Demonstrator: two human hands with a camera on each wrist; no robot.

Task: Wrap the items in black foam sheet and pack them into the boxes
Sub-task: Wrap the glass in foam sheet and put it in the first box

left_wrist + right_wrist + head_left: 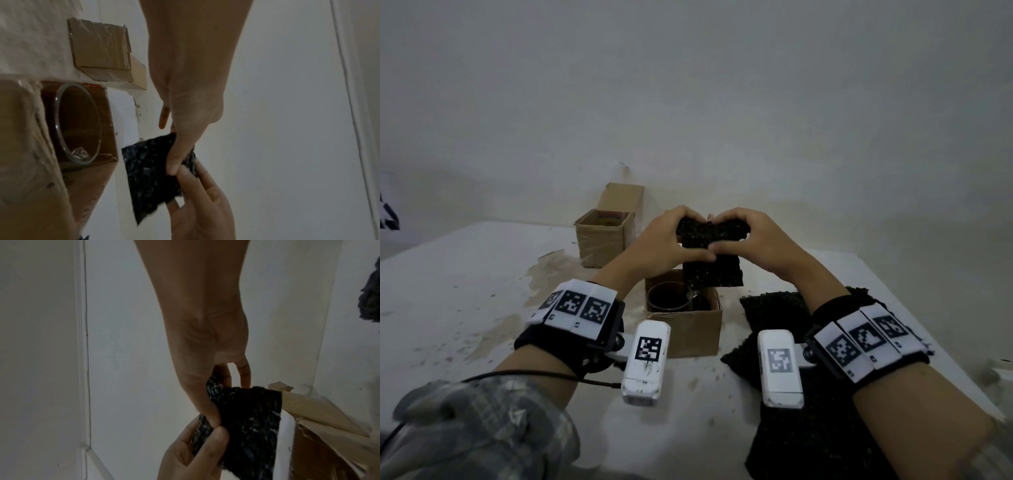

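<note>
Foam sheet [711,253] hangs from a two-handed grip: left hand [666,240] and right hand [753,238] pinch its top edge, thumbs meeting on the near face, long axis running straight down. Directly below the grip sits the open cardboard box [688,329] holding a glass bowl [671,298], nearer the left hand. Whether the foam already enfolds an item is hidden. More foam [774,308] lies below the right wrist, and a second box [604,238] stands beyond the left hand on the worktop [465,274].
</note>
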